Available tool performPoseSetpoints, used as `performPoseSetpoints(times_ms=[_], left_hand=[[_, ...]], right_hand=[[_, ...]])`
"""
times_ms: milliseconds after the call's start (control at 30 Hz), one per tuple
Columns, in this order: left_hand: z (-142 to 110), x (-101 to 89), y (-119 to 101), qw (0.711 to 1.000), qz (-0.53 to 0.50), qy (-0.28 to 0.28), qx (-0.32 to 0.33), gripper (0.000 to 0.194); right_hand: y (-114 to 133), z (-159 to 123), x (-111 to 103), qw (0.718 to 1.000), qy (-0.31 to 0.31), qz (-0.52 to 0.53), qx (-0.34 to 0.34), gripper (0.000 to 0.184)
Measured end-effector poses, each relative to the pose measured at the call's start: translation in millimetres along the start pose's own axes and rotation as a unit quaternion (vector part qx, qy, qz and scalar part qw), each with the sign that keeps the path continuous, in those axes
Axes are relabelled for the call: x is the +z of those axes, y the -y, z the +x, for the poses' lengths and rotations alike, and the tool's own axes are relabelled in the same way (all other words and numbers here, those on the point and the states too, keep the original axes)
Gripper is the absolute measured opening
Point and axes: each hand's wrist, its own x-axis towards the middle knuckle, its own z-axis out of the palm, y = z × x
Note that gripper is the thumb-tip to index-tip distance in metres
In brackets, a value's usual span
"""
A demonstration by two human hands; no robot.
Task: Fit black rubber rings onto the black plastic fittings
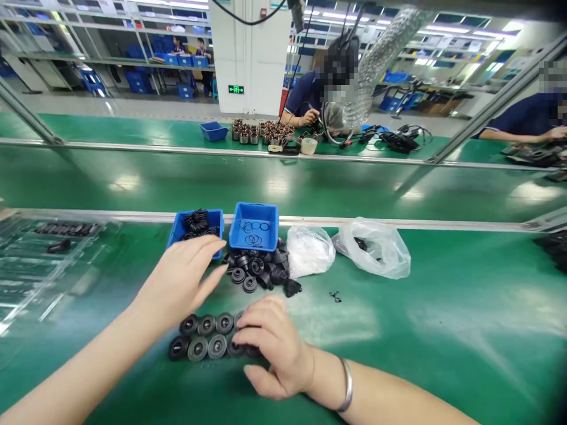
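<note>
My left hand [186, 274] is bare and loosely spread, fingers beside the left bin [215, 219] and thumb toward the pile of black parts [257, 267]; I see nothing gripped in it. My right hand [274, 348] is half curled over the right end of two rows of discs [198, 349], thumb held away from the fingers, and it seems to grasp nothing, though I cannot tell whether the fingertips press on the discs they cover. Those rows lie below my left hand and run in under my right, close-set, so the likeliest trouble is a knock: if my right fingers drag sideways, one disc could shove its neighbours and bend the whole line. My left wrist comes near the upper row's outer end, and lowering it carelessly could do the same. Just beyond my left fingertips the pile is loose and heaped, so a brush of the thumb might tumble a part down among the discs. The thin rings [253, 239] in the right bin [256, 211], ahead of both hands, look easy to hook together or lift two at once. Some tiny bits [335, 297] lie on the bare bench [398, 342] ahead and to the right of my right hand, where a sweeping forearm could scatter them.
</note>
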Motion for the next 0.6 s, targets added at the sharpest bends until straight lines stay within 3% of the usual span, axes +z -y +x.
performPoseSetpoints(times_ms=[33, 100, 233, 400, 600], left_hand=[[22, 4.9, 4, 1.000, 0.012, 0.022, 0.010, 0.034], [66, 20.7, 11, 0.989, 0.062, 0.134, 0.021, 0.031], [127, 63.8, 19, 0.964, 0.104, 0.238, 0.047, 0.015], [157, 103.7, 28, 0.932, 0.135, 0.334, 0.022, 0.028], [168, 108.1, 34, 0.925, 0.066, 0.375, 0.007, 0.030]], right_hand=[[1, 0, -1, 1.000, -0.005, 0.000, -0.007, 0.034], [2, 1, -2, 1.000, -0.015, 0.001, -0.014, 0.031], [0, -2, -3, 1.000, -0.023, 0.009, -0.006, 0.026], [-7, -4, 2, 0.999, -0.030, 0.013, -0.010, 0.018], [-12, -4, 13, 0.996, -0.080, -0.002, -0.029, 0.015]])
